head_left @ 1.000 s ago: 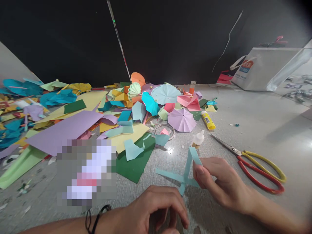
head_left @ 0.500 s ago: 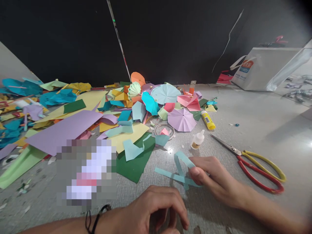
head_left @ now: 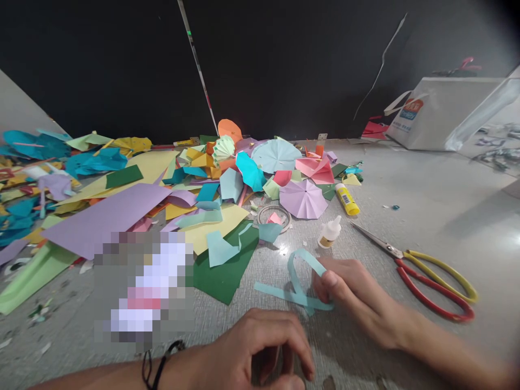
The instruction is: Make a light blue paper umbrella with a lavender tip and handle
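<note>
My right hand (head_left: 351, 295) pinches the end of a light blue paper strip (head_left: 306, 260) between thumb and fingers. The strip rises in a rounded loop beside the hand. Another stretch of light blue strip (head_left: 276, 292) lies across it on the table; whether they are one piece I cannot tell. My left hand (head_left: 264, 346) rests at the near edge, loosely curled, its thumb apart from the fingers and nothing visible in it. Just beyond the loop stands a small white glue bottle (head_left: 329, 233). Scissors (head_left: 410, 271) with a yellow and a red handle lie right of my right hand.
A heap of coloured paper scraps spreads over the left and back, with a folded purple paper disc (head_left: 304, 199) and a purple sheet (head_left: 109, 219). Nearby are a yellow glue stick (head_left: 347, 200), a tape ring (head_left: 264, 214) and a dark green sheet (head_left: 225, 276). A white bag (head_left: 442, 114) stands back right.
The light blue strip has gone from a sharp bend to a rounder loop, and my right hand has shifted slightly. My left hand stays put.
</note>
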The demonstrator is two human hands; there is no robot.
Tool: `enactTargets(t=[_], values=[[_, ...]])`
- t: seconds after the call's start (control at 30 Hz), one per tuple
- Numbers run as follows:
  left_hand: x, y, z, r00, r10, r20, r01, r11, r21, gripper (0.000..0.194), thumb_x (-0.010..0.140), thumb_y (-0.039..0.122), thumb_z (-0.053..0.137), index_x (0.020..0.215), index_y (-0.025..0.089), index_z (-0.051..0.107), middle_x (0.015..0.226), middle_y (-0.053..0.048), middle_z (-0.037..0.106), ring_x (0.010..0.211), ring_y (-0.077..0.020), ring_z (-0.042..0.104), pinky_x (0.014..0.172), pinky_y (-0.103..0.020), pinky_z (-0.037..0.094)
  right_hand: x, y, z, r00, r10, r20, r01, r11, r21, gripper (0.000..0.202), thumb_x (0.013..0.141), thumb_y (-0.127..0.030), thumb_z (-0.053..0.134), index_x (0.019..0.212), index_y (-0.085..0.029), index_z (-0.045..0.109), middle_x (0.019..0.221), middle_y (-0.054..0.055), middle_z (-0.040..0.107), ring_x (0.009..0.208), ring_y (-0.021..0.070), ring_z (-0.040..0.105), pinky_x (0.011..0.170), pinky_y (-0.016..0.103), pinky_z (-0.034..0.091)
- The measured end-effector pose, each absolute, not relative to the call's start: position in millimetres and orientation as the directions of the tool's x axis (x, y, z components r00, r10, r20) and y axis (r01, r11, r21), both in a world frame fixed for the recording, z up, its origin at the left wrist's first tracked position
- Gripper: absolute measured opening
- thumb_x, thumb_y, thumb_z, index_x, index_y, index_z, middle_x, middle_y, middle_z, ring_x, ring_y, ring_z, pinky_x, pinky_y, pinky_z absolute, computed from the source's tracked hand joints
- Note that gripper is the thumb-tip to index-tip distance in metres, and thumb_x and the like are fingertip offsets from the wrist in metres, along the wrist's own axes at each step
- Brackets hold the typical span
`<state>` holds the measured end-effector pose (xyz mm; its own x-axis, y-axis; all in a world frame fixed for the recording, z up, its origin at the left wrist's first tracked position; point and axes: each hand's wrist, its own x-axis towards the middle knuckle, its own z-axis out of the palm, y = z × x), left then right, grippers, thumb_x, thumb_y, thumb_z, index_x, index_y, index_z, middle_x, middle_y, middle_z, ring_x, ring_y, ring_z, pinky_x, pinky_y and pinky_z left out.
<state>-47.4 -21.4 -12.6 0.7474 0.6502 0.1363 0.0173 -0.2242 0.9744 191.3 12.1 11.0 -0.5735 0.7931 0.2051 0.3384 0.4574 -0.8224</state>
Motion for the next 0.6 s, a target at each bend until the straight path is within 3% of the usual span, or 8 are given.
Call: enactTargets(t=[0.17, 0.3, 0.43, 0.6], values=[[-44.4, -20.3, -14.9, 0.725, 0.674, 0.137, 0.037, -0.237, 0.971, 0.006, 0.082, 0.017, 0.065, 0.087, 0.017, 0.069, 0.08, -0.003, 0.067, 0.063, -0.0107, 0.053, 0.06, -0.021, 0.042, 189.7, 12.5, 13.5, -0.468, 0.867, 0.173, 0.42, 0.39, -0.819, 0.042, 0.112, -0.047, 0.03, 0.085, -0.021, 0.049, 0.079, 0.0, 0.053, 0.069, 0.0165, 0.048, 0.065, 0.031, 0.041], [-43.3, -18.3, -13.8, 0.716, 0.686, 0.127, 0.056, -0.238, 0.97, 0.007, 0.084, 0.018, 0.063, 0.088, 0.017, 0.07, 0.078, -0.003, 0.067, 0.065, -0.0115, 0.054, 0.061, -0.021, 0.042, 190.5, 12.1, 6.9, -0.383, 0.903, 0.195, 0.48, 0.375, -0.793, 0.024, 0.11, -0.042, 0.041, 0.114, -0.022, 0.053, 0.1, 0.005, 0.063, 0.087, 0.0195, 0.061, 0.077, 0.034, 0.051], [-44.1, -16.5, -10.5, 0.726, 0.678, 0.115, 0.069, -0.238, 0.969, 0.011, 0.089, 0.018, 0.059, 0.087, 0.015, 0.069, 0.078, -0.004, 0.068, 0.062, -0.01, 0.054, 0.058, -0.02, 0.042, 192.0, 9.7, -0.4, -0.346, 0.895, 0.283, 0.491, 0.43, -0.757, 0.03, 0.108, -0.038, 0.047, 0.135, -0.026, 0.044, 0.124, 0.008, 0.062, 0.099, 0.0203, 0.065, 0.084, 0.037, 0.057], [-43.4, -16.7, -8.3, 0.719, 0.69, 0.081, 0.096, -0.214, 0.972, 0.015, 0.093, 0.022, 0.056, 0.088, 0.015, 0.069, 0.08, -0.005, 0.069, 0.06, -0.0089, 0.054, 0.056, -0.02, 0.042, 191.7, 10.1, -1.8, -0.344, 0.858, 0.381, 0.501, 0.511, -0.699, 0.033, 0.105, -0.03, 0.052, 0.137, -0.027, 0.045, 0.131, 0.009, 0.058, 0.105, 0.0208, 0.064, 0.09, 0.04, 0.058]])
